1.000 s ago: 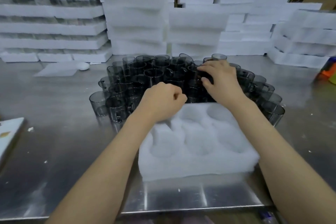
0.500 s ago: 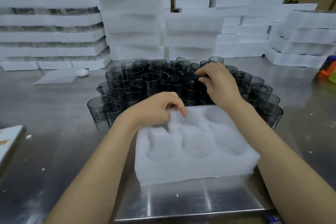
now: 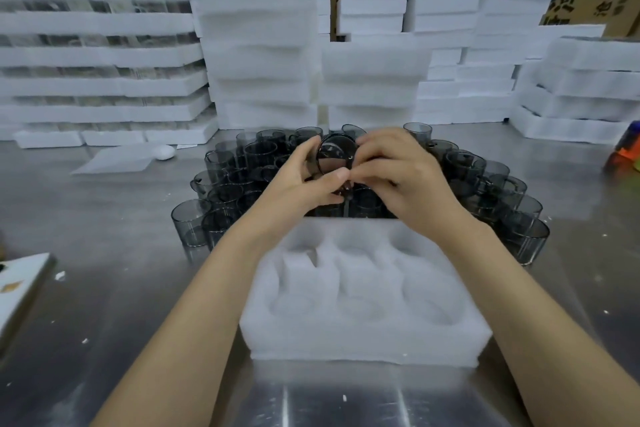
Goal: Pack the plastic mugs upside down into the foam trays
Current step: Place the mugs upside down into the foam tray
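A dark smoky plastic mug (image 3: 334, 158) is held tipped on its side above the cluster, its round base facing me. My left hand (image 3: 304, 180) grips it from the left and my right hand (image 3: 401, 177) grips it from the right, fingers curled round it. Below them a white foam tray (image 3: 363, 333) with round hollows lies on the steel table, with no mug in any hollow I can see. Behind the tray stands a crowd of upright grey mugs (image 3: 242, 170).
Tall stacks of white foam trays (image 3: 259, 45) line the back of the steel table (image 3: 104, 288). A loose foam sheet (image 3: 114, 159) lies at back left. A white board (image 3: 20, 284) sits at the left edge and an orange object (image 3: 627, 152) at the far right.
My right hand has lifted a mug out of the cluster and tipped it over. My left hand has left the tray's corner and risen to take hold of the same mug.
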